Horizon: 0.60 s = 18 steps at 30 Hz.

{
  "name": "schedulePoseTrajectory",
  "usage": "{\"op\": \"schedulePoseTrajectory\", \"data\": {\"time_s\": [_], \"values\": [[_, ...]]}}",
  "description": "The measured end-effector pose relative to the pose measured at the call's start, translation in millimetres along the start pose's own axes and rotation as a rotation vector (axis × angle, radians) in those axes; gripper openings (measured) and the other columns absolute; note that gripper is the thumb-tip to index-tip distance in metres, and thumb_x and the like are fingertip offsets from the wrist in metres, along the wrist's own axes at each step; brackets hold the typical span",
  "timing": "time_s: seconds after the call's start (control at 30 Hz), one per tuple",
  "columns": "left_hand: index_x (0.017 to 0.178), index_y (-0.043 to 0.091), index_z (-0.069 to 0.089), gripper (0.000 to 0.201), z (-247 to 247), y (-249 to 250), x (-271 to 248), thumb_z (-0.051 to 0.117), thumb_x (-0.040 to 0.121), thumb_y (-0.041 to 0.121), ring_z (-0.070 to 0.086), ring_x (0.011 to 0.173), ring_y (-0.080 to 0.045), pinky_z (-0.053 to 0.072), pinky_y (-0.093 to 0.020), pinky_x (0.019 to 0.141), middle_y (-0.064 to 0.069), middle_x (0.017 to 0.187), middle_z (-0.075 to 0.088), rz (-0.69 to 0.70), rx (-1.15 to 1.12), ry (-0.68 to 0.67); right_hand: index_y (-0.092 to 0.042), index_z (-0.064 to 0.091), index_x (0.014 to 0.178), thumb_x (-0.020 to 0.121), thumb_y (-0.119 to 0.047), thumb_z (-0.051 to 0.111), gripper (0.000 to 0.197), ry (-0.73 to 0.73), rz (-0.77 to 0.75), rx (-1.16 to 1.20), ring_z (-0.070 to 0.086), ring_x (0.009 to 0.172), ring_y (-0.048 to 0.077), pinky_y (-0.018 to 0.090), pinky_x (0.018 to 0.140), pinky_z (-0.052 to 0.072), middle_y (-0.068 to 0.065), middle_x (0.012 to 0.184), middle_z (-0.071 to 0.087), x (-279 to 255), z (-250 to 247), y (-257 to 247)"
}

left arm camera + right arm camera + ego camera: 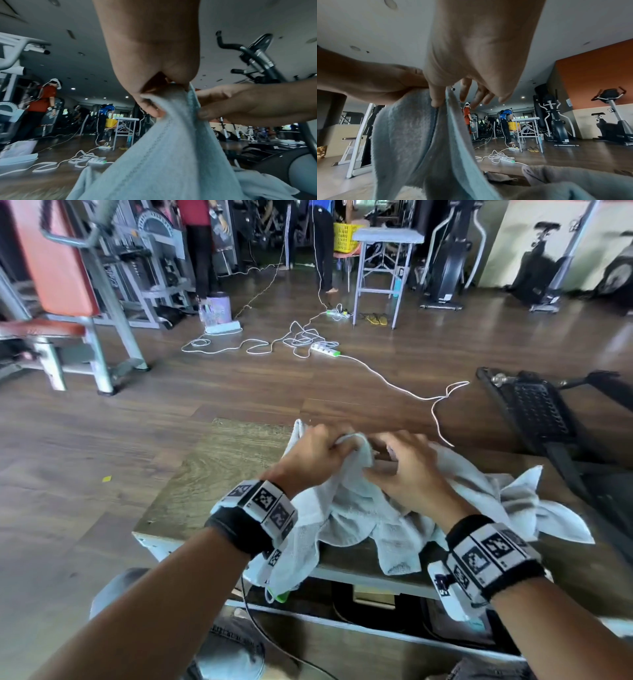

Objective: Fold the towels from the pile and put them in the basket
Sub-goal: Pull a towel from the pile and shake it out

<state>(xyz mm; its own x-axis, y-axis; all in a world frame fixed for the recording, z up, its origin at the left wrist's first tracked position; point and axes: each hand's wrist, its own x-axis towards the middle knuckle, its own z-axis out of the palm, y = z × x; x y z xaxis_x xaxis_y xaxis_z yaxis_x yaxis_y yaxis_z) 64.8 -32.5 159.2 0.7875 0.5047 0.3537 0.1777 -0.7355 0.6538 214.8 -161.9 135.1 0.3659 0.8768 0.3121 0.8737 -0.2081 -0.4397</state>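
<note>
A pale blue towel (349, 508) lies crumpled on a small wooden table (219, 474), one end hanging over the near edge. My left hand (318, 453) grips a bunched upper edge of it and lifts it off the table. Close beside it, my right hand (404, 470) pinches the same towel's hem between thumb and fingers. In the left wrist view the towel (171, 155) drapes down from my left hand (149, 105). In the right wrist view the hem of the towel (412, 135) runs between the thumb and fingers of my right hand (450, 101). More towel cloth (520, 501) lies rumpled at the table's right.
A dark exercise machine (541, 412) stands close to the table's right. White cables and a power strip (325, 349) lie on the wooden floor ahead. Far back, people stand by a yellow basket (346, 236) and a folding table (387, 236). Gym frames (85, 320) stand to the left.
</note>
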Motion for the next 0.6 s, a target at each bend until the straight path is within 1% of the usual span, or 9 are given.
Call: {"op": "schedulePoseTrajectory", "data": {"time_s": [0.07, 0.1, 0.17, 0.23, 0.33, 0.37, 0.47, 0.53, 0.6], "values": [[0.076, 0.015, 0.059, 0.02, 2, 12, 0, 0.064, 0.094, 0.024, 0.048, 0.055, 0.004, 0.031, -0.009, 0.053, 0.012, 0.059, 0.05, 0.039, 0.011, -0.04, -0.032, 0.056, 0.084, 0.086, -0.045, 0.062, 0.014, 0.056, -0.051, 0.01, 0.05, 0.087, 0.021, 0.034, 0.072, 0.037, -0.012, 0.081, 0.05, 0, -3, -6], [0.076, 0.017, 0.059, 0.019, 1, 12, -1, 0.068, 0.091, 0.025, 0.048, 0.053, 0.004, 0.03, -0.01, 0.052, 0.013, 0.057, 0.049, 0.03, 0.027, -0.055, -0.03, 0.053, 0.077, 0.089, -0.035, 0.06, 0.015, 0.102, -0.045, 0.038, 0.053, 0.076, 0.019, 0.032, 0.065, 0.037, -0.012, 0.072, 0.051, -1, -7, -5], [0.077, 0.017, 0.062, 0.018, -2, 6, -6, 0.075, 0.085, 0.027, 0.048, 0.05, 0.006, 0.03, -0.01, 0.049, 0.015, 0.056, 0.05, -0.029, 0.069, -0.061, -0.026, 0.06, 0.081, 0.09, -0.018, 0.058, 0.013, 0.167, 0.028, 0.132, 0.056, 0.062, 0.013, 0.031, 0.057, 0.041, -0.008, 0.064, 0.058, -6, -19, -3], [0.087, 0.013, 0.068, 0.02, -6, -4, -15, 0.074, 0.085, 0.032, 0.052, 0.051, 0.004, 0.038, -0.016, 0.05, 0.011, 0.06, 0.058, -0.099, 0.127, -0.038, -0.024, 0.062, 0.084, 0.088, -0.013, 0.057, 0.012, 0.243, 0.079, 0.168, 0.056, 0.059, 0.011, 0.034, 0.057, 0.046, -0.008, 0.065, 0.061, -12, -33, 0], [0.091, 0.011, 0.067, 0.028, -9, -6, -26, 0.065, 0.088, 0.039, 0.061, 0.065, -0.018, 0.049, -0.033, 0.059, -0.002, 0.074, 0.067, -0.125, 0.13, 0.08, -0.026, 0.063, 0.087, 0.089, -0.014, 0.062, 0.012, 0.2, 0.072, 0.188, 0.056, 0.064, 0.009, 0.035, 0.063, 0.048, -0.009, 0.07, 0.062, -24, -43, -1], [0.09, 0.009, 0.066, 0.028, -9, -1, -28, 0.065, 0.089, 0.037, 0.06, 0.067, -0.021, 0.048, -0.033, 0.061, -0.004, 0.075, 0.066, -0.113, 0.12, 0.122, -0.026, 0.065, 0.094, 0.089, -0.017, 0.064, 0.011, 0.144, 0.062, 0.205, 0.059, 0.071, 0.01, 0.033, 0.068, 0.05, -0.011, 0.078, 0.065, -28, -44, -4], [0.084, 0.005, 0.062, 0.02, -4, 28, -29, 0.065, 0.09, 0.023, 0.059, 0.07, -0.024, 0.046, -0.036, 0.068, -0.008, 0.075, 0.066, -0.029, 0.101, 0.121, -0.03, 0.06, 0.12, 0.086, -0.029, 0.074, 0.037, 0.029, -0.007, 0.226, 0.059, 0.102, 0.01, 0.03, 0.086, 0.048, -0.013, 0.104, 0.064, -45, -42, -17], [0.081, 0.005, 0.06, 0.018, 2, 44, -30, 0.066, 0.088, 0.019, 0.057, 0.071, -0.025, 0.045, -0.037, 0.069, -0.009, 0.075, 0.064, 0.035, 0.079, 0.052, -0.031, 0.059, 0.117, 0.084, -0.033, 0.075, 0.036, 0.061, -0.085, 0.23, 0.056, 0.099, 0.002, 0.026, 0.083, 0.047, -0.016, 0.104, 0.064, -51, -40, -30], [0.081, 0.006, 0.059, 0.018, 7, 50, -33, 0.068, 0.088, 0.021, 0.055, 0.069, -0.024, 0.042, -0.033, 0.065, -0.008, 0.074, 0.064, 0.064, 0.054, 0.027, -0.029, 0.06, 0.104, 0.086, -0.029, 0.072, 0.022, 0.13, -0.126, 0.232, 0.057, 0.083, -0.002, 0.027, 0.073, 0.047, -0.02, 0.087, 0.063, -54, -42, -37]]}}
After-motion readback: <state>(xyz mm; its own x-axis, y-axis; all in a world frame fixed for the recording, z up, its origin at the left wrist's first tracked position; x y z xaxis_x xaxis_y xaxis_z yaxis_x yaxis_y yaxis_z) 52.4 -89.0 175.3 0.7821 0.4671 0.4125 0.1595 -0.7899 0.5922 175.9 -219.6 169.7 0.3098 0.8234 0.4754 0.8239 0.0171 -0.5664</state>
